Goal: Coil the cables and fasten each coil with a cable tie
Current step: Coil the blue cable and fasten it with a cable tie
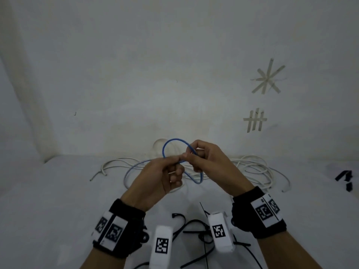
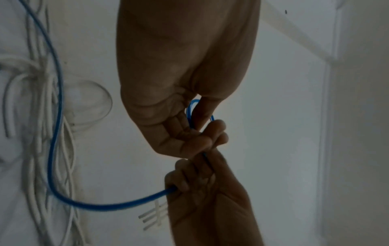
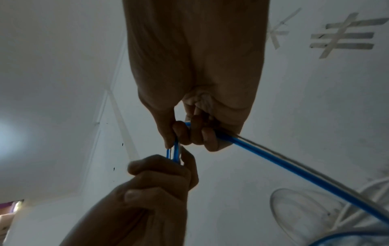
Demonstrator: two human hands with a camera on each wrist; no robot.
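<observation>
Both hands hold a thin blue cable (image 1: 167, 142) up above the white table (image 1: 48, 191). It arches into a small loop above the knuckles, and a second bend hangs below them. My left hand (image 1: 178, 158) pinches the crossing strands between thumb and fingers. Close beside it, fingertips nearly touching, my right hand (image 1: 189, 154) grips the cable. In the left wrist view the left hand (image 2: 202, 133) pinches a tight bend of the blue cable (image 2: 56, 149). In the right wrist view the right hand (image 3: 189, 134) curls round the blue cable (image 3: 294, 169), with two strands running down into the left hand (image 3: 160, 173).
Loose white cables (image 1: 252, 162) sprawl across the table behind the hands. A clear round dish (image 1: 158, 146) stands by the wall. Several black cable ties (image 1: 178, 215) lie near the front between my wrists. Tape marks (image 1: 269, 78) are stuck on the wall.
</observation>
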